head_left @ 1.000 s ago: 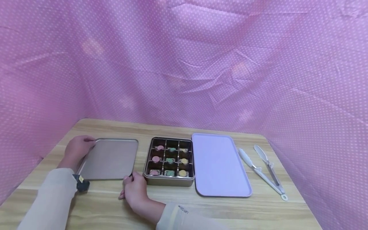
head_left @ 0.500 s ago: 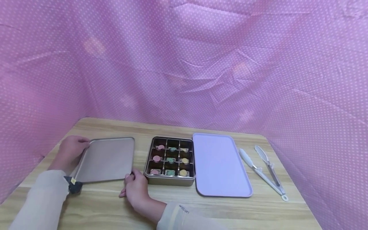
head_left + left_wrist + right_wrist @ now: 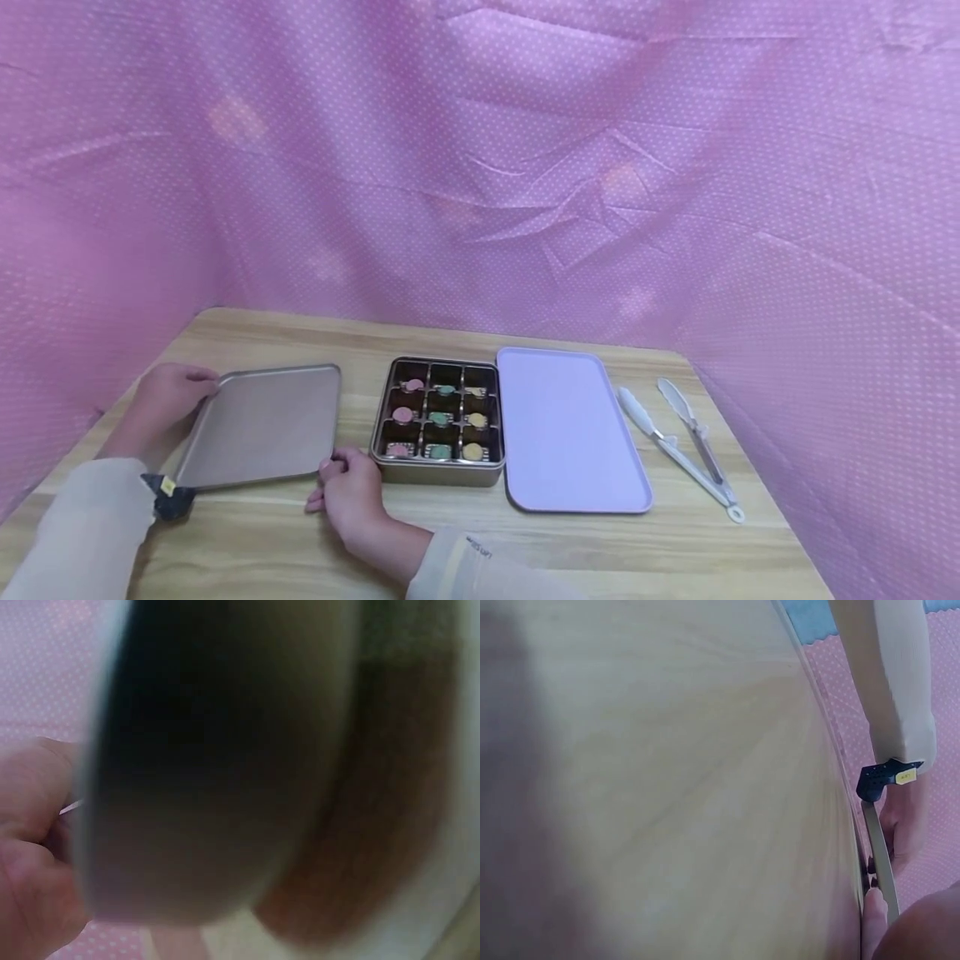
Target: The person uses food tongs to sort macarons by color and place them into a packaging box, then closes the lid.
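A flat, square, bronze-coloured lid (image 3: 262,429) is at the left of the table, slightly turned, with a thin rim around it. My left hand (image 3: 168,400) grips its far left edge. At its near right corner, my right hand (image 3: 351,496) pinches the edge between thumb and fingers. The right wrist view catches the lid (image 3: 881,859) edge-on, with both hands by it. In the left wrist view a dark blurred shape covers most of the picture, and part of my left hand (image 3: 37,847) shows at its side.
Right of the lid stands an open bronze tin (image 3: 442,475) with a divided insert holding pink, green and yellow round pieces. A lilac tray (image 3: 573,433) adjoins it. Tongs (image 3: 712,471) lie spread at the far right. Pink dotted cloth (image 3: 480,167) surrounds the wooden table (image 3: 600,554).
The lid has shifted left and a little nearer, turning slightly, and my left hand has moved left with it. My right hand has stayed almost in place at the lid's near corner.
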Tool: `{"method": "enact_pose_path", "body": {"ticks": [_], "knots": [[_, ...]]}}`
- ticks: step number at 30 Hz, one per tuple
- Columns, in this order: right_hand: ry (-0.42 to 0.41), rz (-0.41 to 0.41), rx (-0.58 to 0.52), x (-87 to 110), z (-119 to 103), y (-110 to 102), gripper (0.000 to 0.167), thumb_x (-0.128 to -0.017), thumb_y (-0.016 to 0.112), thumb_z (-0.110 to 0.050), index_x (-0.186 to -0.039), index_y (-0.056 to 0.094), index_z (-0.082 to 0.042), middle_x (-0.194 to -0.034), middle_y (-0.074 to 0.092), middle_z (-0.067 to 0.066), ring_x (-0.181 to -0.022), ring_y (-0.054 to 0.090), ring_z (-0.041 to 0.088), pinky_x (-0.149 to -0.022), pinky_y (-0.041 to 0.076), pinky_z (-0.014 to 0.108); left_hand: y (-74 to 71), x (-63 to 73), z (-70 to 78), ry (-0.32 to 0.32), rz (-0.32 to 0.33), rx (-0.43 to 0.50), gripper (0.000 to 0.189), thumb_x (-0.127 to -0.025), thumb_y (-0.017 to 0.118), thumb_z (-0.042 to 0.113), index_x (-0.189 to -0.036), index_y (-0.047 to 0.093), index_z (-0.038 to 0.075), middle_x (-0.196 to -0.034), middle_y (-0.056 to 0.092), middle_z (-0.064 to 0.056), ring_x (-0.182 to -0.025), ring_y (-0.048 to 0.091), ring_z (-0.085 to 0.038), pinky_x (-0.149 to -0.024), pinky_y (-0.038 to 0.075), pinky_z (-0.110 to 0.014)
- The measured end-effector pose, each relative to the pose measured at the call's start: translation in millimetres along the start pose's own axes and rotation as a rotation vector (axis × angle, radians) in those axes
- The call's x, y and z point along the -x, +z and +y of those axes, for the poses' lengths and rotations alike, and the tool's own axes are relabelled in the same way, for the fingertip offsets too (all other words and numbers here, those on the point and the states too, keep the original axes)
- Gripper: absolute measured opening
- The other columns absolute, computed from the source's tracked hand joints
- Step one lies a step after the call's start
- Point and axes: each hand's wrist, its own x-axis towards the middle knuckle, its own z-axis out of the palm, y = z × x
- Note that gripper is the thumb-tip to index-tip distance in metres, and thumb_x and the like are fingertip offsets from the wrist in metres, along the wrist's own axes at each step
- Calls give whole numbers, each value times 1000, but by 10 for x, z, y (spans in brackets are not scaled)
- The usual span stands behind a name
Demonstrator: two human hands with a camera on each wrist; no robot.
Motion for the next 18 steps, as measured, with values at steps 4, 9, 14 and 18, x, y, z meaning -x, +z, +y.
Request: {"method": "enact_pose_path", "body": {"ticks": [4,9,14,18], "knots": [[-3,10,-15,-4,3,10,15,-95,59,5,-109,66,4,-79,61,12,-52,57,16,-54,63,35,-41,4,-22,12,-43,-3,36,-96,62,13,-119,65,-14,-110,70,-31,-79,66,-11,-64,58,-24],[11,5,-27,14,0,26,26,-94,56,9,-120,62,8,-83,63,10,-53,57,15,-55,63,35,-127,36,-60,13,-105,-41,41,-98,60,18,-125,61,-13,-109,72,-27,-79,66,-9,-65,57,-23],[31,-16,-44,73,-10,32,31,-92,55,12,-123,60,11,-83,63,10,-53,56,15,-56,63,36,-212,125,-68,52,-142,-46,44,-101,60,20,-129,59,-14,-114,70,-30,-82,65,-6,-67,56,-22],[43,-20,-42,123,-66,14,33,-91,56,13,-124,60,12,-82,64,11,-55,58,15,-58,64,36,-263,199,-33,67,-153,-60,46,-102,58,21,-132,56,-13,-120,66,-33,-90,67,-14,-70,59,-26]]}}
